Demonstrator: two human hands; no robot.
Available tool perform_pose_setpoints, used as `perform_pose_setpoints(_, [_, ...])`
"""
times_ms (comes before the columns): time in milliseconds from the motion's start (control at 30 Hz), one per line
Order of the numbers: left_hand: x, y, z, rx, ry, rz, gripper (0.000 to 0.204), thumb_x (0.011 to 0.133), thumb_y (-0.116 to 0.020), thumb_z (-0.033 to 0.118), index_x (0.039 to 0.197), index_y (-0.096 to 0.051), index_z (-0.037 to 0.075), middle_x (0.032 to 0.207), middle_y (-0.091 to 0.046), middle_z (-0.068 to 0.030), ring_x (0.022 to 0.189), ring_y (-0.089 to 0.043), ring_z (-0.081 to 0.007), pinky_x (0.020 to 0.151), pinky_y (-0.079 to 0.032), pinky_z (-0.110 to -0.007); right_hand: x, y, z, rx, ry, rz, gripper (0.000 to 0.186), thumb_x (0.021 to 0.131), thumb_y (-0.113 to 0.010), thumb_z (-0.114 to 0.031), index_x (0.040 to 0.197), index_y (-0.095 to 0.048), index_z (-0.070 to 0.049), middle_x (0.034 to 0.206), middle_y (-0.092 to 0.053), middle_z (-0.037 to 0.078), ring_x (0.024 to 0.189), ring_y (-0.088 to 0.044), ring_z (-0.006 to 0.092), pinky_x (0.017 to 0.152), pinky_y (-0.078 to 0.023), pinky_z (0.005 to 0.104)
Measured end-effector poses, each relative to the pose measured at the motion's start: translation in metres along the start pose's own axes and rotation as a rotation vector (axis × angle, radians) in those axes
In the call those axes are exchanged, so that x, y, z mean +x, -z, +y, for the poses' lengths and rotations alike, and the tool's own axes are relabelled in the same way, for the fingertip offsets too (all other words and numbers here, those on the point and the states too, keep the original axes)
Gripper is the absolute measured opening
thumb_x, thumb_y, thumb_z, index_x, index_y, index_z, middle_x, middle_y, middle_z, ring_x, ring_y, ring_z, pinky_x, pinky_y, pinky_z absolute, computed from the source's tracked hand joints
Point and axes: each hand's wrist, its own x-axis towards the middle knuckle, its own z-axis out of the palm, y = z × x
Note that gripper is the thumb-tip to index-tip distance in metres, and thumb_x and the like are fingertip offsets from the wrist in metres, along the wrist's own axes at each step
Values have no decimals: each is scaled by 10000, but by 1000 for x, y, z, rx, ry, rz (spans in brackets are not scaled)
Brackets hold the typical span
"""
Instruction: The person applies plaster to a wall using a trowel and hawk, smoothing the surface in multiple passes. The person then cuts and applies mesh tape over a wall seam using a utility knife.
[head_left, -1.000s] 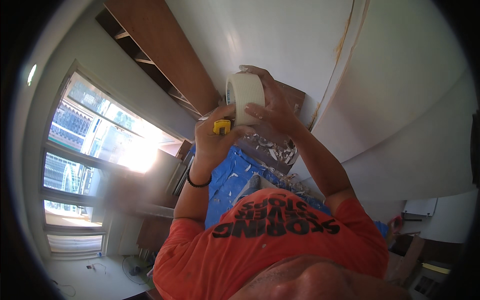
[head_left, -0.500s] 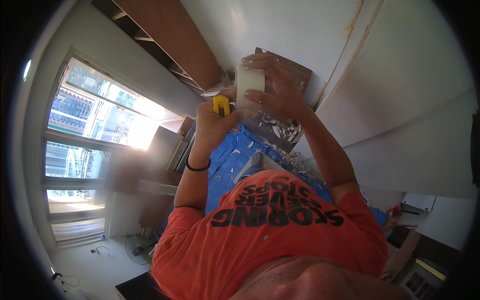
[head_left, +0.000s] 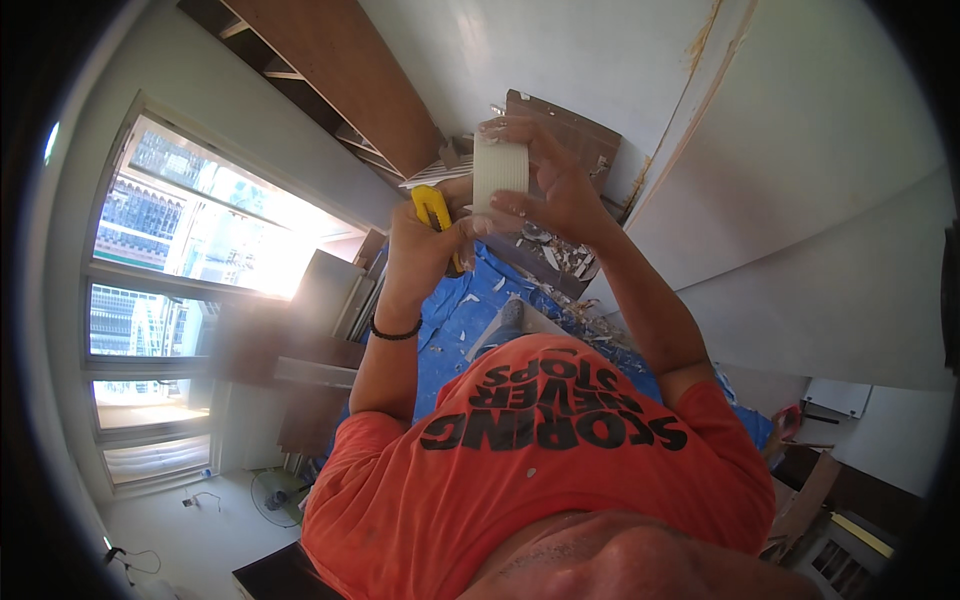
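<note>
My right hand (head_left: 555, 180) is curled round a wide roll (head_left: 499, 176) of white, ribbed mesh tape, its fingertips on the roll's top and near side. My left hand (head_left: 425, 240), with a dark bead bracelet at the wrist, grips a long yellow tool (head_left: 432, 205), apparently a utility knife, held upright just left of the roll. Its fingertips are close to the roll's lower left; whether they touch it I cannot tell. Behind the hands is a dark brown board (head_left: 590, 142) with pale scraps and shavings (head_left: 560, 250) on and around it.
A brown shelving unit (head_left: 325, 70) runs along the upper left, and large pale panels (head_left: 790, 250) fill the right. A blue sheet (head_left: 450, 335) with scraps lies beneath me. At left are a bright window (head_left: 150, 320), leaning boards (head_left: 335, 285) and a fan (head_left: 278, 497).
Both hands and the roll sit higher in the picture than a second ago. The yellow tool has shifted slightly left since half a second ago and now shows more of its length.
</note>
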Motion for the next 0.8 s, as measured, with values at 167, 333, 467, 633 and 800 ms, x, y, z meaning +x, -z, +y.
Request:
perform_pose_setpoints(167, [2, -1, -17, 330, -5, 7, 364, 843, -823, 53, 1157, -679, -61, 758, -702, -43, 552, -600, -59, 507, -488, -199, 0, -6, -10, 468, -409, 218, 585, 943, -760, -303, 1423, -499, -92, 1377, -558, 101, 1291, -555, 260, 1049, -499, 410])
perform_pose_setpoints(333, [-1, -2, -26, 166, 6, 52, 305, 846, -807, 17, 1119, -686, -46, 777, -713, -43, 566, -612, -59, 497, -477, -202, -3, -9, -10, -366, 137, 94, 630, 865, -832, -266, 1393, -537, -92, 1400, -539, 113, 1283, -563, 255, 1030, -516, 417])
perform_pose_setpoints(467, [-1, -4, -18, 131, 17, 34, 317, 842, -821, 30, 1123, -692, -37, 756, -698, -28, 565, -608, -57, 494, -475, -201, -5, -1, -4, -252, 140, -9, 624, 820, -867, -218, 1360, -580, -96, 1447, -514, 118, 1306, -556, 254, 1021, -528, 403])
perform_pose_setpoints(633, [3, 4, -29, 335, -13, 61, 330, 828, -845, 45, 1126, -714, -7, 732, -662, -6, 560, -590, -54, 503, -484, -203, -10, -5, 1, 169, -134, 170, 489, 870, -819, -151, 1319, -628, -109, 1457, -516, 97, 1287, -563, 227, 1005, -550, 372])
perform_pose_setpoints(800, [-2, -2, -39, 214, -19, 126, 309, 846, -839, 83, 1117, -729, -16, 792, -666, -8, 630, -590, -50, 548, -500, -217, -11, -12, 0, 224, -195, 234, 425, 896, -792, -152, 1295, -649, -112, 1450, -527, 99, 1299, -551, 238, 1023, -526, 387])
